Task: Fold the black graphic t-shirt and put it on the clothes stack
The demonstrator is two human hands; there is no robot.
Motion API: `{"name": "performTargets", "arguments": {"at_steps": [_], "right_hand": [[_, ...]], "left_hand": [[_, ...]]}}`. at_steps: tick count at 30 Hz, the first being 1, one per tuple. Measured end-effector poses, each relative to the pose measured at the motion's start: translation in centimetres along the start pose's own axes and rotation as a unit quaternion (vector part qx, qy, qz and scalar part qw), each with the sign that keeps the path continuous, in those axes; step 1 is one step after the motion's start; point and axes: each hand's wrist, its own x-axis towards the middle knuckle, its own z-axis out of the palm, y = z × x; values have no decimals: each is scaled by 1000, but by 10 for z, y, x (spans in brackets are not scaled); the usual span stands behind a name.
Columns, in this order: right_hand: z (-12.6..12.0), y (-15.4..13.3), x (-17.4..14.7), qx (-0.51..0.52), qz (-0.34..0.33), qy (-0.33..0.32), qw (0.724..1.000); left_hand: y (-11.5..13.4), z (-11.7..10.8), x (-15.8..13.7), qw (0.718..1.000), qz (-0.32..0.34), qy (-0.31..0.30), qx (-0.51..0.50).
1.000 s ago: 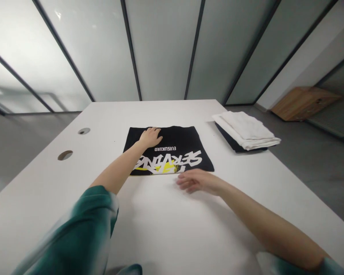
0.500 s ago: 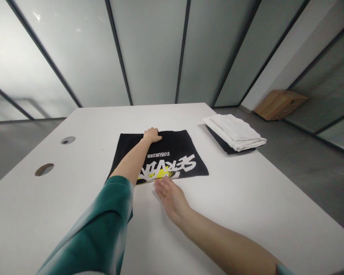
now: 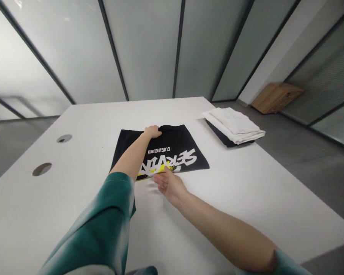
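A folded black T-shirt (image 3: 177, 139) with white lettering and a yellow patch lies on the white table, its print upside down to me. My left hand (image 3: 153, 131) is closed over the far edge, where the cloth rises a little beside the fingers. At the near edge, my right hand (image 3: 169, 186) has its thumb on top of the print and its fingers curled in against the edge, pinching the cloth. My left forearm hides part of the shirt's left side.
On the right of the white table (image 3: 235, 191) lies a stack of folded white cloth (image 3: 232, 122) over a black folded piece (image 3: 227, 142). Two round holes pierce the tabletop at left. Frosted glass panels stand behind, and a wooden cabinet (image 3: 275, 97) sits on the floor at right.
My right hand's thumb has come over the near edge and its fingers have curled in. Near my left hand the far edge has bunched up slightly. The view has shifted a little.
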Motion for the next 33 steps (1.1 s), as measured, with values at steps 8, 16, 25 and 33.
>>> {"name": "performTargets", "arguments": {"at_steps": [8,16,25,33], "right_hand": [[-1,3,-4,-13,-44,22,999],[-10,10,-7,51,-108,-26,993],[-20,-27,-26,67,-217,-49,973],[-46,-135,-17,-28,-457,-12,889]], "left_hand": [[-7,4,-4,998,46,37,-5],[-10,-8,-6,996,28,33,-81],[-40,-28,-21,882,-100,-74,-454],[-66,-69,-62,714,-38,70,-696]]}}
